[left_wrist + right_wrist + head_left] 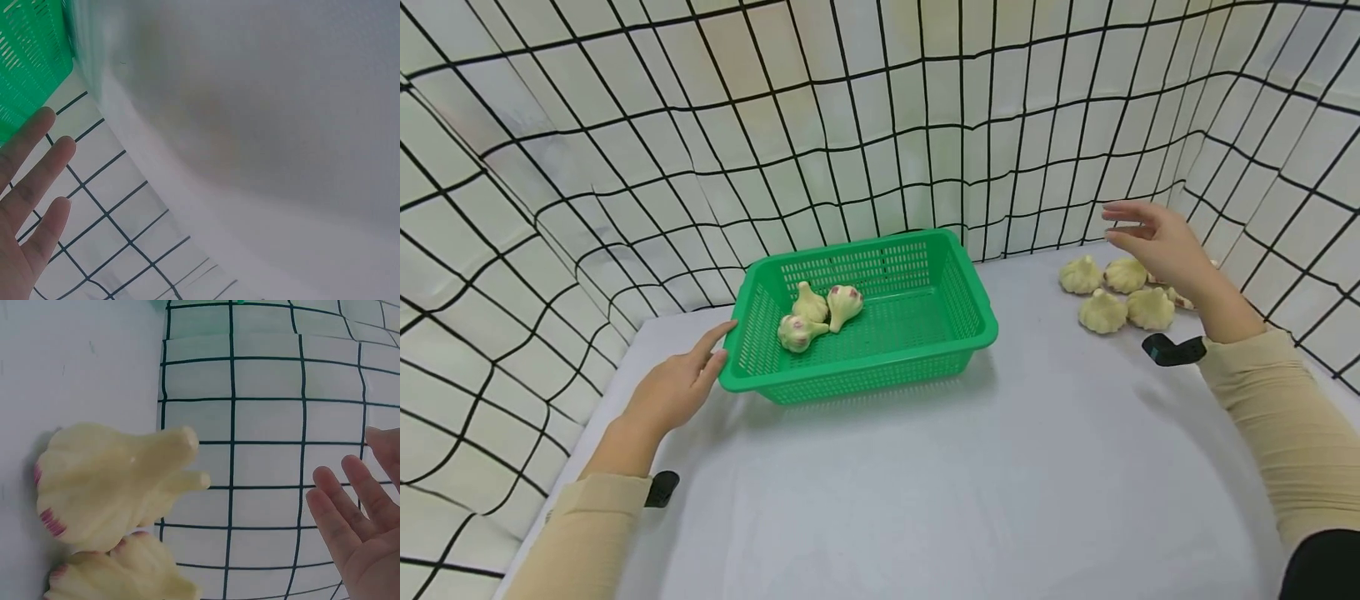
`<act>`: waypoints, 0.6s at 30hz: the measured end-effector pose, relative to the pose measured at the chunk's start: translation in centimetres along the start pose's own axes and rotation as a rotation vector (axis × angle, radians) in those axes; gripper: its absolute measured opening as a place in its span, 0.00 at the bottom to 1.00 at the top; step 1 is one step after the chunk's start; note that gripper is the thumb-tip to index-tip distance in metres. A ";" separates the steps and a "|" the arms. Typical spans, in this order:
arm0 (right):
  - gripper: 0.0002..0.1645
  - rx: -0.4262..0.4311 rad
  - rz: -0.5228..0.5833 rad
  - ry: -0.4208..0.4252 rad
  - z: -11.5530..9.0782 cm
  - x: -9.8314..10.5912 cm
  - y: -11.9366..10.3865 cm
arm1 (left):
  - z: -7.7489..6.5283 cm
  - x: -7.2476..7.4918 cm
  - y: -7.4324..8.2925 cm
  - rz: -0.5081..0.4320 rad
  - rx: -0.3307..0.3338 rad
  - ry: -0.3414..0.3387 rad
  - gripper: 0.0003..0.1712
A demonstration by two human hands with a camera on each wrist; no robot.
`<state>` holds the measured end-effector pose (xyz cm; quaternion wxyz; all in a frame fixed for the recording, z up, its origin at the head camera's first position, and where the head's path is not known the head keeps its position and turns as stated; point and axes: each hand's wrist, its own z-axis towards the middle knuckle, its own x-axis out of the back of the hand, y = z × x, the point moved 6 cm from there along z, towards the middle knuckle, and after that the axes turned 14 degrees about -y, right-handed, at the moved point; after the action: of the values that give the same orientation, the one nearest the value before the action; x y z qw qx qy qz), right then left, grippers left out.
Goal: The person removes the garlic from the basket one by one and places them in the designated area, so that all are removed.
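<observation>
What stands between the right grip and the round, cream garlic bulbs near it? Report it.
Nothing visible. The raised right grip and the round, cream garlic bulbs are apart, with a clear gap between them in the right wrist view; the black grid mesh stands behind, not between.

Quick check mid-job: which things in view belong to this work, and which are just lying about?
Likely part of the job:
green basket, with the left grip at its rim
three garlic bulbs in the basket
garlic pile near the right grip

Apparently just surroundings:
black mesh
white sheeting behind it
white tabletop
</observation>
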<state>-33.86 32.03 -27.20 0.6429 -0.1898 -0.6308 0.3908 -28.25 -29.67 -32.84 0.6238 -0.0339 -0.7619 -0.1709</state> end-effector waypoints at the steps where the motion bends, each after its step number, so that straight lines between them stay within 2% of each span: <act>1: 0.33 0.010 -0.004 -0.012 0.3 -0.2 -0.5 | 0.0 0.0 0.0 -0.002 0.000 0.001 0.34; 6: 0.31 0.056 -0.049 -0.046 1.7 -1.3 -2.9 | -0.1 -0.1 0.1 -0.006 -0.001 0.002 0.34; 13: 0.29 0.133 -0.055 -0.127 3.7 -3.3 -5.7 | -0.3 -0.3 0.0 -0.001 -0.003 -0.001 0.34; 18: 0.26 0.186 -0.113 -0.181 5.2 -4.4 -8.0 | -0.2 0.0 0.1 0.001 -0.006 -0.002 0.34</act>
<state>-36.31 22.48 -23.49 0.6192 -0.0575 -0.6568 0.4264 -28.08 -29.64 -32.78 0.6228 -0.0363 -0.7621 -0.1729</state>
